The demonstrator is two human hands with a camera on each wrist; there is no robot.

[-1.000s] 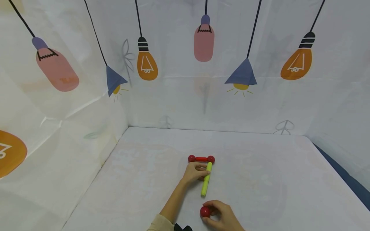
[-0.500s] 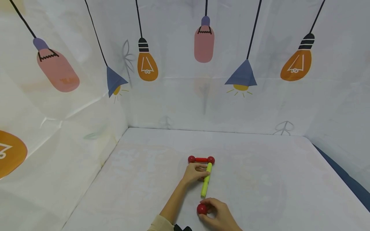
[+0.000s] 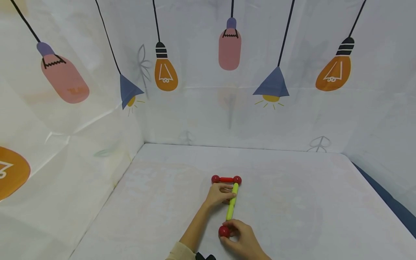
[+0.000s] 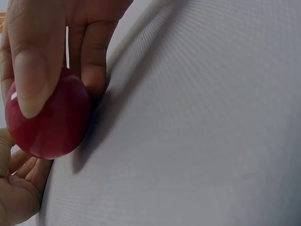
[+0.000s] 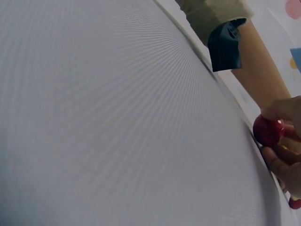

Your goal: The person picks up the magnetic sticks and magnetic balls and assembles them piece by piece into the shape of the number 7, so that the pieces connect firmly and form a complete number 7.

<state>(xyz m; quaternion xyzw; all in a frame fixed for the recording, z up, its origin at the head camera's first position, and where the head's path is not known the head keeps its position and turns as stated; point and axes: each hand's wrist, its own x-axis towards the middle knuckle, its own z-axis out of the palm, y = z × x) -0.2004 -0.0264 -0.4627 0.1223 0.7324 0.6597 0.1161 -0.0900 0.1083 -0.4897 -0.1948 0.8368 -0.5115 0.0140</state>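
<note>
My left hand [image 3: 218, 194] pinches a yellow-green rod [image 3: 230, 210] between thumb and fingers on the white table. The rod's far end meets a red ball [image 3: 237, 180], which joins a short red rod [image 3: 226, 179] and a second red ball [image 3: 215, 178]. Nearer, my right hand [image 3: 242, 238] holds a third red ball [image 3: 224, 231] by its fingertips at the rod's near end. Its fingers cover that end, so contact is unclear. In the left wrist view this ball [image 4: 51, 117] looms large, my left hand [image 4: 21, 193] behind it. The right wrist view shows the held ball [image 5: 268, 130] too.
The white table [image 3: 308, 202] meets a white sheet [image 3: 201, 115] printed with hanging lamps at the back and left. A dark blue strip [image 3: 386, 195] runs along the table's right edge. My left sleeve [image 3: 181, 251] lies at the front.
My right hand has moved forward and slightly left, bringing its red ball up to the near end of the yellow-green rod. My left hand stays on the rod.
</note>
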